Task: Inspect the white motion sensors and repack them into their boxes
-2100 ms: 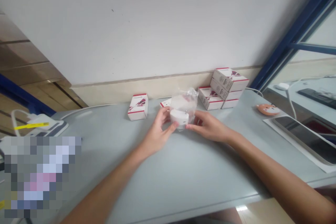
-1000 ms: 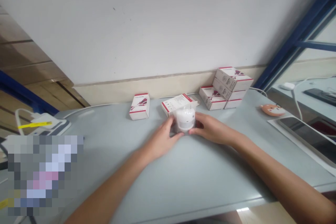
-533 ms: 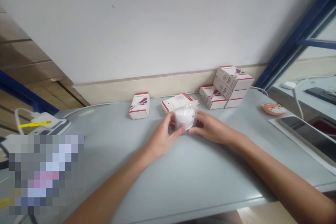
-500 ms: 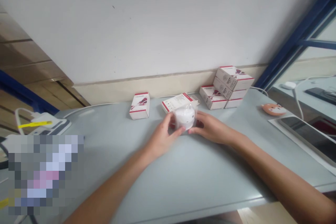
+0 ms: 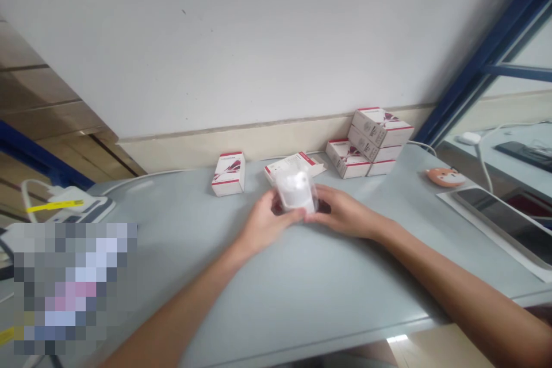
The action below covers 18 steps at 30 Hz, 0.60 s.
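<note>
Between my two hands is a white rounded device in a clear plastic bag [image 5: 296,192]; motion blurs it, so its kind cannot be told. My left hand [image 5: 266,217] grips its left side, thumb along the lower front edge. On the right, my right hand [image 5: 340,210] holds the opposite side with the thumb below. Just behind the bag lies a white and red box [image 5: 308,167], partly hidden by it, with a flap at its right end. To the left a similar box [image 5: 228,173] sits by itself on the grey table [image 5: 276,299].
Several white and red boxes [image 5: 375,141] are stacked against the wall at the right. Farther right are an orange animal-faced object [image 5: 445,176] and a dark phone-like slab [image 5: 509,221] on a white sheet. A power strip [image 5: 92,207] with cables lies at the left.
The bagged device has turned and tilted between my hands, shifting slightly left. Both hands keep hold of it. The view has moved slightly; the boxes stay in place.
</note>
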Tool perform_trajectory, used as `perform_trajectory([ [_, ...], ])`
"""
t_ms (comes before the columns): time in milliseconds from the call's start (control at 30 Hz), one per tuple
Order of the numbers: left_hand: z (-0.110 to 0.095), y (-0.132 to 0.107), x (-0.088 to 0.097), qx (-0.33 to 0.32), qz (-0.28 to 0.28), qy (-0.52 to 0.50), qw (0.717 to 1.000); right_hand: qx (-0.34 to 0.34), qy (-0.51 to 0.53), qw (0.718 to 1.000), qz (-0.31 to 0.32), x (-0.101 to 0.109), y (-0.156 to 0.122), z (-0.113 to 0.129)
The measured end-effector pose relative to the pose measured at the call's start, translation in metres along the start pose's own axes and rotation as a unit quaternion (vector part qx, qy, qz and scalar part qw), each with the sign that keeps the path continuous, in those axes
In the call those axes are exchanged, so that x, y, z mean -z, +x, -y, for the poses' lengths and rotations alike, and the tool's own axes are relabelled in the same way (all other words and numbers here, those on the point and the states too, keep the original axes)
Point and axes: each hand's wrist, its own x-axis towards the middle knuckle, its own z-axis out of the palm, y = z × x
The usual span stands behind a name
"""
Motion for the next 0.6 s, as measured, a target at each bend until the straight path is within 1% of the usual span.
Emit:
perform_trajectory([
  [67,-0.006,0.001,0.003,0.008,-0.031,-0.108,0.994,-0.026,0.028,0.999,-0.017,0.002,0.000,0.005],
  [133,-0.013,0.001,0.005,0.011,-0.047,-0.205,0.977,-0.041,0.056,0.997,-0.033,0.006,0.001,0.010],
  [233,-0.021,-0.001,0.005,0.021,-0.025,-0.298,0.954,-0.039,0.084,0.994,-0.057,0.011,0.001,0.016],
  [300,-0.022,-0.002,0.003,0.027,-0.011,-0.324,0.946,-0.048,0.105,0.991,-0.068,0.013,0.000,0.018],
  [333,-0.022,-0.002,0.002,0.024,-0.011,-0.331,0.943,-0.061,0.126,0.988,-0.062,0.013,-0.001,0.018],
  [400,-0.020,-0.002,0.000,0.014,-0.021,-0.339,0.941,-0.091,0.193,0.977,-0.020,0.010,-0.002,0.019],
  [467,-0.017,-0.002,-0.002,0.004,-0.032,-0.336,0.941,-0.107,0.264,0.958,0.037,0.004,-0.003,0.021],
  [500,-0.015,-0.002,-0.003,0.000,-0.035,-0.330,0.943,-0.111,0.291,0.949,0.054,0.000,-0.002,0.022],
  [600,-0.013,-0.004,-0.005,-0.003,-0.023,-0.298,0.954,-0.133,0.324,0.935,0.050,-0.010,0.001,0.025],
])
